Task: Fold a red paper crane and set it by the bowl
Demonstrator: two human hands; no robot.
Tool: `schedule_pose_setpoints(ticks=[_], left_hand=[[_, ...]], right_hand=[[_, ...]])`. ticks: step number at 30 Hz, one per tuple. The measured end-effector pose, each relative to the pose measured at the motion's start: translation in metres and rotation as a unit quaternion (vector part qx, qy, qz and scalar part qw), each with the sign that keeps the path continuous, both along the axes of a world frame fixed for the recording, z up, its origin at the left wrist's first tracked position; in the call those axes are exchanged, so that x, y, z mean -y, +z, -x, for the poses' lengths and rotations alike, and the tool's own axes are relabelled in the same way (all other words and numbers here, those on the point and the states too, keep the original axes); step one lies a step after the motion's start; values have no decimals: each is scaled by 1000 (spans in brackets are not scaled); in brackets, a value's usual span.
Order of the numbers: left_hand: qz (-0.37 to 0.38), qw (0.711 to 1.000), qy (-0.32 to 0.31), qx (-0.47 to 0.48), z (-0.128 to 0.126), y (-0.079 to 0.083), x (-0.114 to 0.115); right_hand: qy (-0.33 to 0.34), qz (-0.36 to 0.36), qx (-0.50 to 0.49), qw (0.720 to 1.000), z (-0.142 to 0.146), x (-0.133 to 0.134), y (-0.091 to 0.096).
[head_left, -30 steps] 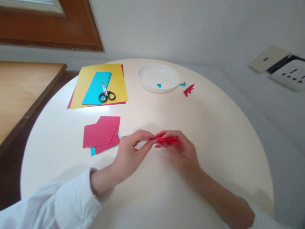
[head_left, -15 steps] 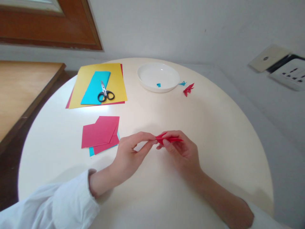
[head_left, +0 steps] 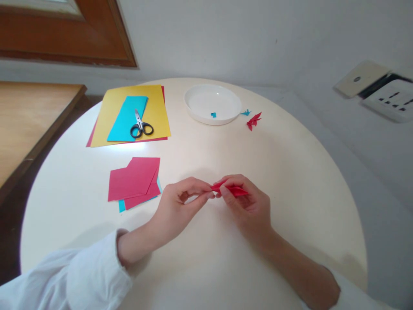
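Over the middle of the round cream table (head_left: 290,181), both my hands pinch a small folded red paper piece (head_left: 232,190). My left hand (head_left: 180,204) grips its left tip between thumb and forefinger. My right hand (head_left: 248,202) holds the rest, fingers curled round it, so much of the paper is hidden. Just left of my left hand lies a small pile of red paper squares (head_left: 135,181) over a blue one.
Black scissors (head_left: 139,127) lie on a blue sheet (head_left: 124,120) over yellow paper (head_left: 158,112) at the back left. A white plate (head_left: 206,97) holds a blue scrap; a small folded red figure (head_left: 254,121) and a blue bit lie beside it. A wooden desk (head_left: 29,116) stands left.
The red paper has been squeezed flatter and narrower between my fingers. My hands stay in nearly the same spot. The view has drifted slightly.
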State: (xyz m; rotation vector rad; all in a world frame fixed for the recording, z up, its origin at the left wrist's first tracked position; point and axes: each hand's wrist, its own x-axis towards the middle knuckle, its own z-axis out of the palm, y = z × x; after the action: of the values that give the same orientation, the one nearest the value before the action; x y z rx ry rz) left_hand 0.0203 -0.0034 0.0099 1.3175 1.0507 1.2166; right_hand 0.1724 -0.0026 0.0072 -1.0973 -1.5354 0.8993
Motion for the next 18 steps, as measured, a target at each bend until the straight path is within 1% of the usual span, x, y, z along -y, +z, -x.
schedule_pose_setpoints(ticks=[4, 7, 18], left_hand=[[35, 999, -5, 7, 0, 2, 0], [44, 999, 2, -3, 1, 3, 0], [33, 999, 14, -29, 2, 3, 0]], right_hand=[[-5, -17, 27, 999, -1, 0, 0], [-3, -35, 37, 999, -1, 0, -1], [-6, -25, 17, 1000, -2, 0, -6]])
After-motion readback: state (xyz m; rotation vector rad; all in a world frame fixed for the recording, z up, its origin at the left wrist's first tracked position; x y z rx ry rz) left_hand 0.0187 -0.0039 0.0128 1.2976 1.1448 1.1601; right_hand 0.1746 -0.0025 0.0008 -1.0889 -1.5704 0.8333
